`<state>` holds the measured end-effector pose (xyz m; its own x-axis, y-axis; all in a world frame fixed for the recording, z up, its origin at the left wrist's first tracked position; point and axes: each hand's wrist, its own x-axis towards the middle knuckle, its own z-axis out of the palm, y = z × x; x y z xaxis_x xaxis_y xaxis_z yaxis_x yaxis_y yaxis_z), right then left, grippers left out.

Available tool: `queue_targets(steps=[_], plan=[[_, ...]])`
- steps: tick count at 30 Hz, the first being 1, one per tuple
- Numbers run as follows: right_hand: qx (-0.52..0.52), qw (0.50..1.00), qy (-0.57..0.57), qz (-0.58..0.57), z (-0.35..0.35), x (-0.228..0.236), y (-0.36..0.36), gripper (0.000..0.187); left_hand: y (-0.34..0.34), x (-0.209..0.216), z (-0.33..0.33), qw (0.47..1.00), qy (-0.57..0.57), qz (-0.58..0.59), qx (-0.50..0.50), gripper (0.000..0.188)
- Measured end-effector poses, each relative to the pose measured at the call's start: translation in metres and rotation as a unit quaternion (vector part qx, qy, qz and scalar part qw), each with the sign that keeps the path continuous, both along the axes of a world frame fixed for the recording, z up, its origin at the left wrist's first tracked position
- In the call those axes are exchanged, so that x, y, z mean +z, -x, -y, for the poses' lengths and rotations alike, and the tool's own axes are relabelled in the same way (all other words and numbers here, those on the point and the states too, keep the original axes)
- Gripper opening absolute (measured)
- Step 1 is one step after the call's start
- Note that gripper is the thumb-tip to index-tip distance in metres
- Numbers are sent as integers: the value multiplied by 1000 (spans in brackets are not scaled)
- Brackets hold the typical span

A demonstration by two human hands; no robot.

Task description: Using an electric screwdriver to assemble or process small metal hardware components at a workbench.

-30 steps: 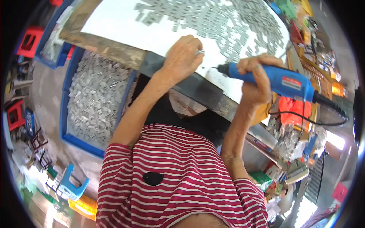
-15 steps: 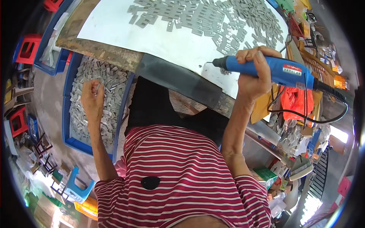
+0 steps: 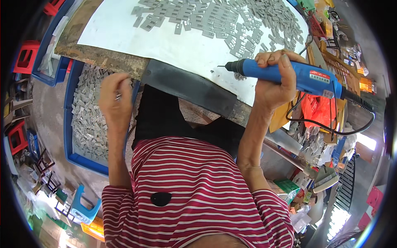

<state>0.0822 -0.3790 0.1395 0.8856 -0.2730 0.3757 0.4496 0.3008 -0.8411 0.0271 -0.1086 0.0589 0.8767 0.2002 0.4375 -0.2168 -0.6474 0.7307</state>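
Observation:
My right hand (image 3: 276,78) is wrapped round a blue corded electric screwdriver (image 3: 308,78), held level over the white sheet (image 3: 173,45) on the table. Its thin bit points left, near a small dark speck. A little pile of tiny metal parts (image 3: 240,76) shows just under the tool's nose. My left hand (image 3: 115,97) is closed, above the right side of a blue bin (image 3: 78,159) of small grey metal pieces (image 3: 89,120). A bit of grey metal pokes out between its fingers; how many pieces it holds is hidden.
Many flat grey parts with slots (image 3: 211,18) lie spread across the far side of the sheet. A dark pad (image 3: 188,87) covers the table's near edge. The screwdriver's black cable (image 3: 359,132) loops at the right, by a red plastic bag (image 3: 317,111). Another blue bin (image 3: 43,76) stands at the left.
My left hand has risen out of the pieces in the bin and moved right toward the table edge, grey metal in its fingers. My right hand with the screwdriver has barely moved.

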Motion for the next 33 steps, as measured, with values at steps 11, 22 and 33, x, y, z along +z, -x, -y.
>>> queue_targets(steps=[11, 22, 33], plan=[[15, 997, -68, 34, 2, 11, 7, 22, -48, 6, 125, 969, 37, -2, -246, 21], [22, 997, -74, 31, 5, 9, 9, 24, -51, -3, 136, 968, 72, -26, -238, 15], [20, 996, -74, 40, 6, 10, 10, 23, -50, 1, 133, 955, 141, -55, -254, 11]])
